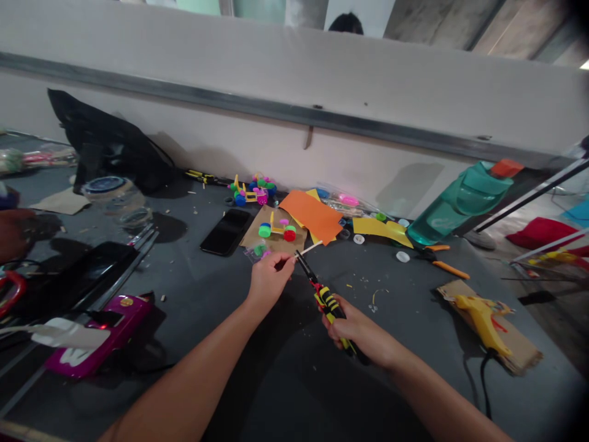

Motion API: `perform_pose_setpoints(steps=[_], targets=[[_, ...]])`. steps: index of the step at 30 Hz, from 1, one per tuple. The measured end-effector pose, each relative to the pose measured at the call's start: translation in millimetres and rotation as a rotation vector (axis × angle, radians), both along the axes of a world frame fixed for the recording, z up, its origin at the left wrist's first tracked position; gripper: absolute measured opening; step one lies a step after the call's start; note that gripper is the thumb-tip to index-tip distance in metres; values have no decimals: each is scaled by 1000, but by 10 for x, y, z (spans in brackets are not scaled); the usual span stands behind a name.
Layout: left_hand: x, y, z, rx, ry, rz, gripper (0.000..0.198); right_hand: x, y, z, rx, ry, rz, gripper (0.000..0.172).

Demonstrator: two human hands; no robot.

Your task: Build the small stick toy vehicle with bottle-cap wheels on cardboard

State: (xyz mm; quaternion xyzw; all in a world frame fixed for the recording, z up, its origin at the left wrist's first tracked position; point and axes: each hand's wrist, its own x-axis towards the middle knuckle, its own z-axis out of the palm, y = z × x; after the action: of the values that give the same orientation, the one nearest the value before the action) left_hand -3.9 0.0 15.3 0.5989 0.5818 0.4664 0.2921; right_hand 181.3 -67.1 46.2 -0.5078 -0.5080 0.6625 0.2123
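Observation:
My right hand [348, 328] is wrapped around black-and-yellow long-nose pliers [327, 301], their jaws pointing up and left. At the jaw tips is a thin white stick [313, 248], pinched at its near end by the fingertips of my left hand [271, 277]. Whether the jaws bite on the stick cannot be made out. Just beyond my left hand, a small toy car [276, 229] with green and red wheels and a yellow frame rests on a piece of cardboard [298, 240].
Behind lie orange paper [313, 215], toy parts [251, 194] and a phone [227, 231]. To the right are a teal bottle [455, 205], orange-handled pliers [444, 263] and a yellow glue gun [483, 322] with its cord. A purple power strip [99, 341] sits left, near a person's hand [16, 233].

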Motion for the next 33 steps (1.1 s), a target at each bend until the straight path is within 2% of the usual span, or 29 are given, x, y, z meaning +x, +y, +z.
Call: perform_pose_setpoints(steps=[22,30,33], targets=[[-14,5,-25,76,35,-12,17,27,14,-41,43,-51,34,30],[-5,-5,-3,37,-38,-33,18,-19,15,-14,152,-167,24,26],[8,-3,-13,0,-61,-68,26,-43,5,-11,171,-193,21,27]])
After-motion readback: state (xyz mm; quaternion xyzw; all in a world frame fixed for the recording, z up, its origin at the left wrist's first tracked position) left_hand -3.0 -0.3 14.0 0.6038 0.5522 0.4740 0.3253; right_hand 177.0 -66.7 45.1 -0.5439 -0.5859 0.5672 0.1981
